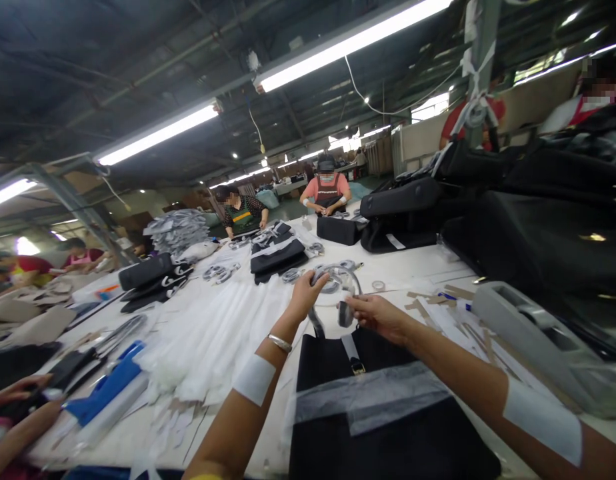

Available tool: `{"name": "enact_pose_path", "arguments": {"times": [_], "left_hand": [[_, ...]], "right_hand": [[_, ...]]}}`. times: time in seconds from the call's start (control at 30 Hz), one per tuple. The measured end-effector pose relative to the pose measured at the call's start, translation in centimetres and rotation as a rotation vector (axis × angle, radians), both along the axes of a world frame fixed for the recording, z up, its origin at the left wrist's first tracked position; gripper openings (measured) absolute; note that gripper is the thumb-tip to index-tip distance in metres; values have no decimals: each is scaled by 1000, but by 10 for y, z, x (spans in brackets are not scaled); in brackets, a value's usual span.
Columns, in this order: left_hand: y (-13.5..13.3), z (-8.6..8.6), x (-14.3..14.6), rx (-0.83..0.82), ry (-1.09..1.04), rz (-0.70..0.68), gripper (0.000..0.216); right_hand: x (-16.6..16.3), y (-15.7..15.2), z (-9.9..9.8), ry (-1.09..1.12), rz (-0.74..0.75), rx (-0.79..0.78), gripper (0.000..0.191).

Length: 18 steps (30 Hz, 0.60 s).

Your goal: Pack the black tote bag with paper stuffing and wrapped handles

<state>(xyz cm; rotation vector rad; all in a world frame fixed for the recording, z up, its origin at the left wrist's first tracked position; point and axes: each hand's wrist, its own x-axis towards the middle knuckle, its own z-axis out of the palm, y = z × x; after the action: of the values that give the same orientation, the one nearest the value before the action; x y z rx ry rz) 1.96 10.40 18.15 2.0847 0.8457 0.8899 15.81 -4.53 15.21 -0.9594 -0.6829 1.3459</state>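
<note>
A black bag (388, 433) lies flat on the white table (418, 263) right in front of me, with a sheet of translucent tissue (368, 400) across it. Its grey looped handle (338, 280) arches up from the bag's top edge. My left hand (304, 293) is closed on the left side of the handle near the top of the loop. My right hand (375, 313) pinches the handle's right end, where a dark wrap (345, 312) sits. A strap with a metal buckle (357, 365) runs down the bag's middle.
A grey tape dispenser (533, 333) stands at the right, with cardboard strips (453, 313) beside it. White tissue sheets (213, 340) and a blue tool (111, 383) lie left. Black bags (488, 213) pile up far right. Other people work across the table; someone's hands (18, 400) show at lower left.
</note>
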Motion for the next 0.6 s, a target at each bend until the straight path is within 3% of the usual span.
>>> {"name": "enact_pose_path", "arguments": {"times": [0.13, 0.33, 0.6], "left_hand": [[-22, 7, -8, 267, 117, -5, 31], [-48, 2, -18, 302, 105, 42, 25], [-55, -29, -27, 369, 309, 112, 28]], "right_hand": [[-35, 13, -19, 137, -106, -84, 19], [-65, 38, -42, 248, -180, -73, 27], [-71, 43, -69, 303, -294, 128, 35]]}}
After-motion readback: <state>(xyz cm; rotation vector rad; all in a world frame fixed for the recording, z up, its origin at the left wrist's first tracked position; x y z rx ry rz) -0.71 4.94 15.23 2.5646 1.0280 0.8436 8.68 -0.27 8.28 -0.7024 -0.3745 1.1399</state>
